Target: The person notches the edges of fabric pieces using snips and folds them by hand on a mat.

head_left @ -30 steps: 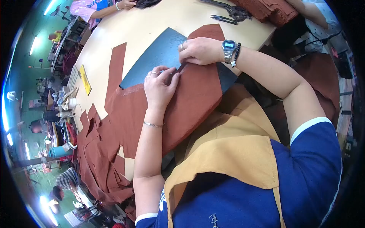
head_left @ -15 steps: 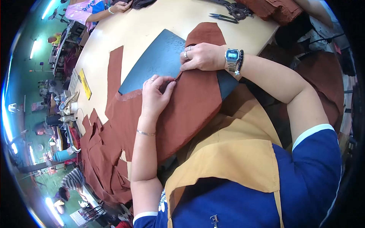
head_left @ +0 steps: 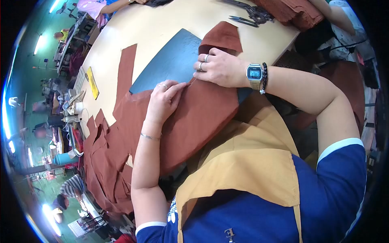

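Observation:
Rust-brown fabric (head_left: 198, 117) lies over a dark blue-grey flat sheet (head_left: 166, 60) at the table's near edge. With its fingertips pinched, my left hand (head_left: 164, 99) grips the fabric's upper edge. My right hand (head_left: 219, 68), wearing rings below a digital watch (head_left: 254, 73), is closed on the same edge a little to the right. A short stretch of folded edge shows between the two hands. Beyond my right hand, a flap of the fabric (head_left: 221, 36) rises and folds over. The fingertips of both hands are partly hidden.
On the pale table (head_left: 117, 32) lie thread snips (head_left: 243, 21), a yellow strip-like tool (head_left: 92, 83) and a narrow fabric strip (head_left: 126, 73). Crumpled brown fabric (head_left: 105, 162) hangs at the left. Folded brown cloth (head_left: 289, 14) lies at the far right, near another person's arm (head_left: 334, 16).
My right hand has shifted slightly right and down along the edge, and the flap beyond it now folds over more. My left hand keeps its pinch, its fingers closer together. The view has shifted slightly.

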### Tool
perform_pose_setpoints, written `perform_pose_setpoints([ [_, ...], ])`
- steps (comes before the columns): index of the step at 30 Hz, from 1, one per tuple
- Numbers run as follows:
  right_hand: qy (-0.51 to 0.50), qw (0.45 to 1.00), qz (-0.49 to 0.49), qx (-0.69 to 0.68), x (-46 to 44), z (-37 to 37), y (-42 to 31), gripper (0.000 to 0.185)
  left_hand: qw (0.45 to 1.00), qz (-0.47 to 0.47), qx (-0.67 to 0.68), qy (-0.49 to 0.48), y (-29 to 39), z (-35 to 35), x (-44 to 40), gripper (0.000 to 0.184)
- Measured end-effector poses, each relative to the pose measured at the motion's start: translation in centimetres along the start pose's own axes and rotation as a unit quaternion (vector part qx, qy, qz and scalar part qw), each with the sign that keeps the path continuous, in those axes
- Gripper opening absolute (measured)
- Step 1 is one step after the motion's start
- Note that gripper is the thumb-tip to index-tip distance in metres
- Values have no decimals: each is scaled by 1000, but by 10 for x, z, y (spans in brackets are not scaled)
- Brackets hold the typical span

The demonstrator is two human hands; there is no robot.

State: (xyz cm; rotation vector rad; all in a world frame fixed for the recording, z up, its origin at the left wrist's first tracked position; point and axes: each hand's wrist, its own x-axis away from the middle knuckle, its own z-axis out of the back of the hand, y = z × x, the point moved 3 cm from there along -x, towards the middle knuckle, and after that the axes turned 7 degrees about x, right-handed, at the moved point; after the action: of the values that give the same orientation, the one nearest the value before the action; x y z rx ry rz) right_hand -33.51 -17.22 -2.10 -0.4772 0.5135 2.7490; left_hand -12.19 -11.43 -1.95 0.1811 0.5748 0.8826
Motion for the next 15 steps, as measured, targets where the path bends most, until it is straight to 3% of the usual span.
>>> perform_pose_setpoints([
  [3, -87, 995, -48, -28, -6, -2, -14, 29, 1000, -10, -14, 2, -1, 6, 4, 23],
  [7, -50, 996, -70, -12, -5, 4, -26, 34, 999, -25, -31, 17, -5, 8, 7, 21],
  [15, -84, 987, -117, -77, -14, 6, -38, 38, 998, -34, -59, 13, -19, 22, 19, 18],
])
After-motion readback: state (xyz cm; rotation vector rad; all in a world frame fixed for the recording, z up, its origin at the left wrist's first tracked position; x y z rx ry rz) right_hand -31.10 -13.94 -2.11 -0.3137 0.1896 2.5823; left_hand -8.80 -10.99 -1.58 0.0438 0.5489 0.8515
